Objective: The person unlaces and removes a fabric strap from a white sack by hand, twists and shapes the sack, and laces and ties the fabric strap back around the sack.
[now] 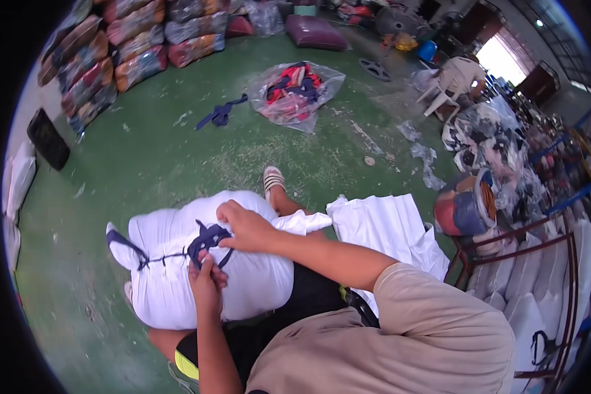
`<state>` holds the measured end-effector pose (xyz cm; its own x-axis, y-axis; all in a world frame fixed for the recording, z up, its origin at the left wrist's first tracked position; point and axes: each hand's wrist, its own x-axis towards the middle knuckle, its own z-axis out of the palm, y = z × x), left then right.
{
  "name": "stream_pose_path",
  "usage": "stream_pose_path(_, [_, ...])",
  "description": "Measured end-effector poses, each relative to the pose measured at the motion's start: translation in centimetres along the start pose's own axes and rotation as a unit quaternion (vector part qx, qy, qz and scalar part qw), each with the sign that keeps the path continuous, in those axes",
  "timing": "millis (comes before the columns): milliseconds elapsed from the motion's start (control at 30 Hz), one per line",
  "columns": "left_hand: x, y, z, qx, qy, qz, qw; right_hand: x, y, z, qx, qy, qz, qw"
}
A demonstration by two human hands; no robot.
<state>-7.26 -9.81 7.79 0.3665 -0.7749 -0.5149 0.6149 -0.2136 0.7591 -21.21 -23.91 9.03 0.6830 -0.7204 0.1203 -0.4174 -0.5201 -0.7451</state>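
A plump white stuffed sack (167, 295) lies across my lap. Dark blue cloth strips (207, 240) are bunched on top of it, and a thin dark cord runs from them to the sack's tied left corner. My left hand (208, 279) pinches the lower part of the bunched strips. Just above and to the right, my right hand (246, 226) grips the strips' right side, its fingers bent and its palm facing the sack. At the sack's right end a twisted white tail of fabric (302, 222) sticks out. Some fingertips are hidden in the strips.
Folded white sheeting (381, 223) lies to my right. Ahead on the green floor are an open plastic bag of red and blue cloth (299, 95) and a loose blue strip (221, 115). Wrapped bundles (141, 65) are stacked at back left; a red metal frame (515, 253) stands at right.
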Motion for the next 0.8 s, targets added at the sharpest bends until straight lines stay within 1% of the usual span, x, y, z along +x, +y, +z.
stream_pose_path(33, [0.0,0.2,0.0,-0.004,0.015,0.000,1.000,-0.3,-0.2,0.2,0.003,0.050,-0.036,0.998])
stream_pose_path(67, [0.1,0.3,0.0,-0.001,0.010,0.003,1.000,-0.3,-0.1,0.3,0.001,0.056,-0.037,0.998])
stream_pose_path(133, [0.1,0.5,0.0,-0.016,0.006,0.008,1.000,-0.3,0.0,0.5,-0.063,0.060,-0.128,0.988])
stream_pose_path(200, [0.0,0.3,0.0,-0.036,0.004,0.010,0.999,-0.5,0.3,0.7,-0.128,0.057,-0.215,0.966])
stream_pose_path(400, [-0.2,0.3,0.0,-0.058,0.013,0.015,0.998,-0.8,-1.1,-1.1,-0.145,0.058,-0.267,0.951])
stream_pose_path(533, [-0.2,-0.1,-0.9,-0.083,-0.019,0.030,0.996,-3.0,-3.1,-3.0,-0.042,0.135,-0.294,0.945])
stream_pose_path(600, [0.1,-0.5,-0.1,-0.059,0.036,0.047,0.997,-3.8,-3.4,-3.6,0.138,0.122,-0.235,0.954])
stream_pose_path(633, [-0.3,-0.4,-0.5,-0.049,-0.004,0.047,0.998,-4.0,-3.4,-3.7,0.214,0.138,-0.224,0.941])
stream_pose_path(667, [-0.7,0.0,-0.3,-0.035,-0.001,0.038,0.999,-4.5,-4.6,-4.2,0.325,0.162,-0.118,0.924])
stream_pose_path(700, [-1.0,0.5,0.0,-0.020,0.006,0.030,0.999,-5.1,-6.4,-5.0,0.427,0.179,-0.002,0.886])
stream_pose_path(733, [-0.9,0.3,0.1,-0.009,0.015,0.033,0.999,-5.0,-7.5,-6.2,0.494,0.195,0.025,0.847])
stream_pose_path(767, [-0.8,0.1,0.2,0.005,0.020,0.039,0.999,-5.1,-7.0,-7.3,0.674,0.087,-0.053,0.732])
stream_pose_path(800, [-1.2,0.6,0.6,0.000,0.016,0.040,0.999,-5.9,-6.8,-8.5,0.677,0.044,-0.034,0.734])
